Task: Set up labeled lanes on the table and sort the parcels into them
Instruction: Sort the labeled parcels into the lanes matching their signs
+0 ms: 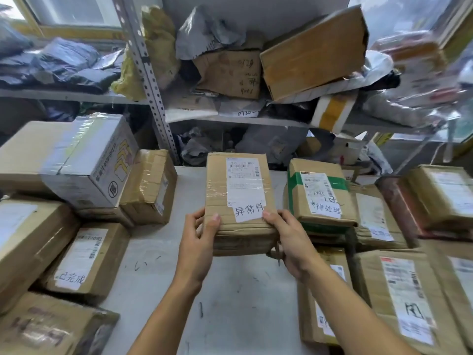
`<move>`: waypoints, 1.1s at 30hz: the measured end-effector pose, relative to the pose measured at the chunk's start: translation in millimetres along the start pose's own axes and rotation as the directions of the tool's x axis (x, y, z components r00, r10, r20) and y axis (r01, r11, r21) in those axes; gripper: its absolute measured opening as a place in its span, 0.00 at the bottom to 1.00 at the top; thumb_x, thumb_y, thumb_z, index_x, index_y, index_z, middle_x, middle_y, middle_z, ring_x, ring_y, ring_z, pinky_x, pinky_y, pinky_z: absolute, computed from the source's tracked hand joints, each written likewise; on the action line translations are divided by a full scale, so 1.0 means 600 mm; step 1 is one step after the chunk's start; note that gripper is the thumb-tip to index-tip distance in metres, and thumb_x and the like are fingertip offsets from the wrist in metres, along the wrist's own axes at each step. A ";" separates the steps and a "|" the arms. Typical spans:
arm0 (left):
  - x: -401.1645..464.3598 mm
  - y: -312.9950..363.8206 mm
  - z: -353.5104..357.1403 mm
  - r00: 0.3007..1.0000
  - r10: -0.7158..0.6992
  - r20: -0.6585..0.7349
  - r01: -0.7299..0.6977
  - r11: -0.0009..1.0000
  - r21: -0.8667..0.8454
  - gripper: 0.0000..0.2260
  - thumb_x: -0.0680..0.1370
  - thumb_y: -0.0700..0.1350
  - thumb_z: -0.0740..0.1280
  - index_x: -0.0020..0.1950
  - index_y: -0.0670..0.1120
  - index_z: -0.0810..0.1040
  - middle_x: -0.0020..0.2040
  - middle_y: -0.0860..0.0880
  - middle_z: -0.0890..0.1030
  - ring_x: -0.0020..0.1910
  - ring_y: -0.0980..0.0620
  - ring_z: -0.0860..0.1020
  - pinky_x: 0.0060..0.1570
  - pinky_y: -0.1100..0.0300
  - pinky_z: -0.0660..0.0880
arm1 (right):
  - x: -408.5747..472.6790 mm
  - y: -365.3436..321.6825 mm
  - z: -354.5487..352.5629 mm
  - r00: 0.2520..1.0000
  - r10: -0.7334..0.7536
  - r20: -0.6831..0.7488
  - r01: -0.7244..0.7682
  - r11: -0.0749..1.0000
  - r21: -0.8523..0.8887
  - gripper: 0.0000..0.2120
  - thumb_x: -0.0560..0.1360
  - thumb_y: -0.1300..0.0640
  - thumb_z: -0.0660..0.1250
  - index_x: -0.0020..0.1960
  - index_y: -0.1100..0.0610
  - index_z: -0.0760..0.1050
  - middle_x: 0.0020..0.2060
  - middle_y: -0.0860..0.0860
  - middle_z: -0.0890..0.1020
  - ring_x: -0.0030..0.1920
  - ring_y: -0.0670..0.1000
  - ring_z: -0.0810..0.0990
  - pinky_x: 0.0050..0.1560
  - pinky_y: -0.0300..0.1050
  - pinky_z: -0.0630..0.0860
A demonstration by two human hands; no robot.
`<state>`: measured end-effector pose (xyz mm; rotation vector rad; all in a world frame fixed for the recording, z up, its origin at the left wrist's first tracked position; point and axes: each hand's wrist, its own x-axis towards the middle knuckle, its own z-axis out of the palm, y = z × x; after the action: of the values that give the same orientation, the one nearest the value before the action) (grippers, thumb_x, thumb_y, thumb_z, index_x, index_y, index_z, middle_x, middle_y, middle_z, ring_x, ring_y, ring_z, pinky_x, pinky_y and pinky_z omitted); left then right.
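Note:
A brown cardboard parcel [238, 201] with a shipping label and a handwritten white slip sits at the middle of the grey table [230, 290]. My left hand [198, 249] grips its near left corner, thumb on top. My right hand [289, 242] grips the near right corner, thumb pressing the slip's edge. To the right stands a green-taped parcel [320, 193] with its own handwritten slip. At the left lies a flat parcel [87, 257] bearing a third handwritten slip.
Stacked cardboard boxes crowd the table's left side [87, 162] and right side [399, 298]. A metal shelf rack [151, 93] behind the table holds grey mailer bags and tilted cartons [312, 52]. Bare table surface shows between my arms.

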<state>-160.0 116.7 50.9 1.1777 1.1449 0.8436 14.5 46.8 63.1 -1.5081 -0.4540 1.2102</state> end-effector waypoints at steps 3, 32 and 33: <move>-0.025 0.026 0.042 0.999 0.024 0.042 -0.023 0.999 -0.025 0.22 0.68 0.67 0.67 0.58 0.62 0.73 0.57 0.56 0.82 0.54 0.59 0.81 0.46 0.63 0.75 | -0.032 -0.031 -0.049 0.999 -0.041 0.000 0.041 0.999 0.004 0.18 0.68 0.39 0.72 0.53 0.47 0.78 0.49 0.49 0.85 0.47 0.51 0.82 0.37 0.45 0.78; -0.264 0.092 0.707 0.887 0.055 0.459 -0.041 0.998 -0.041 0.30 0.69 0.65 0.68 0.68 0.60 0.65 0.63 0.58 0.77 0.58 0.64 0.78 0.51 0.65 0.74 | -0.227 -0.146 -0.718 0.886 -0.198 -0.419 0.255 0.963 0.085 0.07 0.75 0.46 0.70 0.47 0.46 0.84 0.42 0.50 0.86 0.37 0.46 0.83 0.30 0.42 0.76; -0.268 0.092 0.738 0.877 0.054 0.478 -0.051 0.999 -0.019 0.33 0.69 0.65 0.67 0.72 0.59 0.63 0.64 0.57 0.76 0.59 0.62 0.77 0.55 0.62 0.76 | -0.228 -0.150 -0.745 0.880 -0.198 -0.432 0.259 0.962 0.085 0.08 0.73 0.44 0.70 0.47 0.46 0.84 0.43 0.50 0.86 0.38 0.46 0.84 0.31 0.42 0.77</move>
<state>232.1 -135.3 138.0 1.3250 0.7036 0.5467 371.1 -256.1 150.9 -1.4932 -0.2409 0.6885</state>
